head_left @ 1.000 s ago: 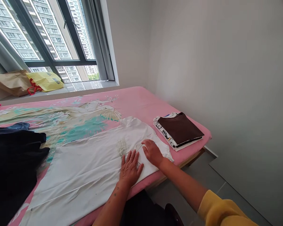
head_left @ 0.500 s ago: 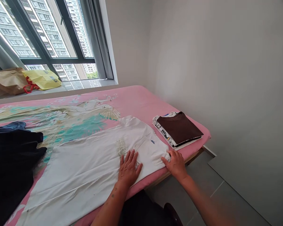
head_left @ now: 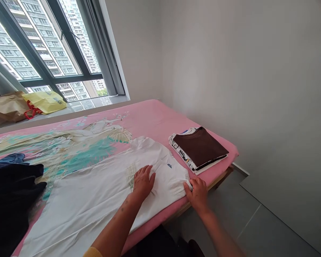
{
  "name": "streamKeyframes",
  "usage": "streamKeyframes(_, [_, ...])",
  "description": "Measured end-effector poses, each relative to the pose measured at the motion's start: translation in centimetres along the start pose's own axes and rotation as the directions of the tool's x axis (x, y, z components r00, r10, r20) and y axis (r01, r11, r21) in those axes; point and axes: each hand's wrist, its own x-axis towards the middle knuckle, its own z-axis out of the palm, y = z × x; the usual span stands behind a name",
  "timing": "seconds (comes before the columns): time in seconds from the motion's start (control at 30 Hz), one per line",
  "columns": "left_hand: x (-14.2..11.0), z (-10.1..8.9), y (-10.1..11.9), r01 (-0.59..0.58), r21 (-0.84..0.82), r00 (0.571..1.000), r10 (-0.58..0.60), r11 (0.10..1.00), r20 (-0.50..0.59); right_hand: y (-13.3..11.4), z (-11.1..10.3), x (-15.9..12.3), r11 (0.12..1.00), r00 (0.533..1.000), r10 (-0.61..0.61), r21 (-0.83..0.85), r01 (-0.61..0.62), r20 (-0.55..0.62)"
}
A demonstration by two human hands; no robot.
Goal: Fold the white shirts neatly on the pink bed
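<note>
A white T-shirt (head_left: pixel 96 192) lies spread along the near edge of the bed, with a printed patch on its middle and a small dark mark near the shoulder. Over the printed patch, my left hand (head_left: pixel 143 181) rests on the cloth with its fingers extended and the thumb apart. My right hand (head_left: pixel 197 192) pinches the end of the shirt's sleeve at the bed's edge. Just beyond that hand sits a stack of folded shirts, a brown T-shirt (head_left: pixel 200 146) on top and a patterned white one (head_left: pixel 180 151) beneath.
A pink flowered sheet (head_left: pixel 149 117) covers the bed. Dark clothes (head_left: pixel 10 203) lie at the left, beside blue denim (head_left: pixel 13 158). On the windowsill are a yellow bag (head_left: pixel 46 101) and a brown paper bag (head_left: pixel 8 107). A grey wall (head_left: pixel 243 89) borders the right side.
My left hand has moved up the shirt, away from the bed's near edge. My right hand stays at the sleeve. The view has tilted slightly.
</note>
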Motion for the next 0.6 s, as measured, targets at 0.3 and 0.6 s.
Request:
streamKeyframes(0.3, [7.3, 1.6, 3.0, 0.255, -0.042, 0.923, -0.230, 0.966, 0.308, -0.1, 0.0, 0.4, 1.000, 1.000, 0.006, 0.024, -0.006, -0.029])
streamKeyframes(0.6, [7.6, 0.0, 1.2, 0.308, -0.208, 0.912, -0.226, 0.928, 0.341, 0.0, -0.4, 0.7, 0.998, 0.999, 0.044, 0.049, -0.044, -0.003])
